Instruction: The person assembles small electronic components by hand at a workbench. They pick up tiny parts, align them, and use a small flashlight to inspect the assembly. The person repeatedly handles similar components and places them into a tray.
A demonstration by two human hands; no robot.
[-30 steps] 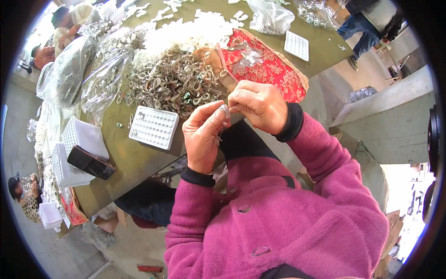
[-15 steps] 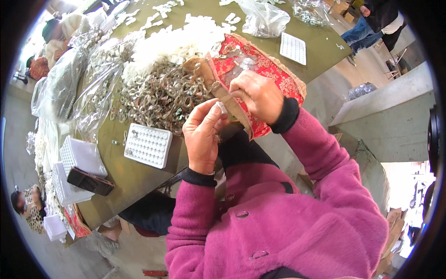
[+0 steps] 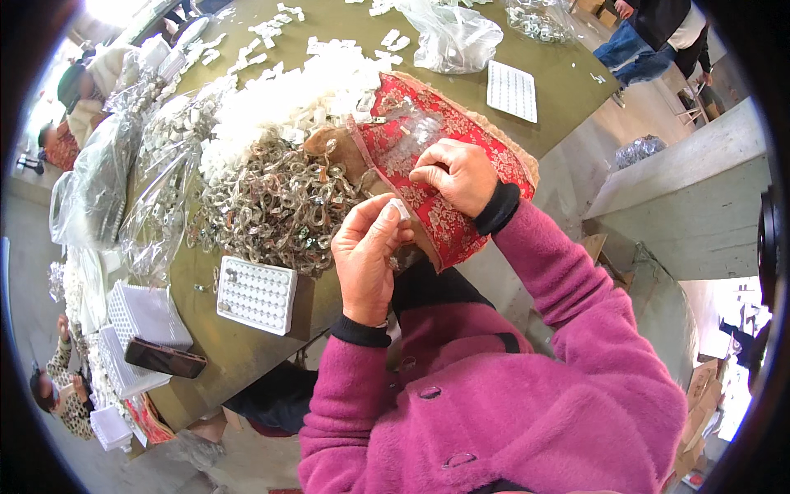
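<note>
Between the thumb and index finger of my left hand [image 3: 366, 259] is a small white plastic piece [image 3: 401, 209]. My right hand [image 3: 457, 176], fingers curled in with the thumb against them, hovers just right of it, over a red floral cloth [image 3: 502, 156]. Whatever my right fingertips hold, if anything, is hidden. Clear plastic scraps [image 3: 415, 136] lie on the cloth beyond my hands. To the left is a heap of loops of greyish strip [image 3: 276, 198], with a pile of small white pieces [image 3: 296, 99] behind it.
A white tray with rows of round spots [image 3: 256, 295] lies left of my hands, another white tray [image 3: 511, 91] at the far right. Stacked white trays [image 3: 148, 317] carry a dark phone [image 3: 164, 357]. Plastic bags [image 3: 457, 37] lie on the green table [image 3: 222, 362]. Other people sit along the left.
The whole view has tilted slightly, so the table's left side sits lower. More of the red cloth shows beside my right hand. My left hand keeps the white piece.
</note>
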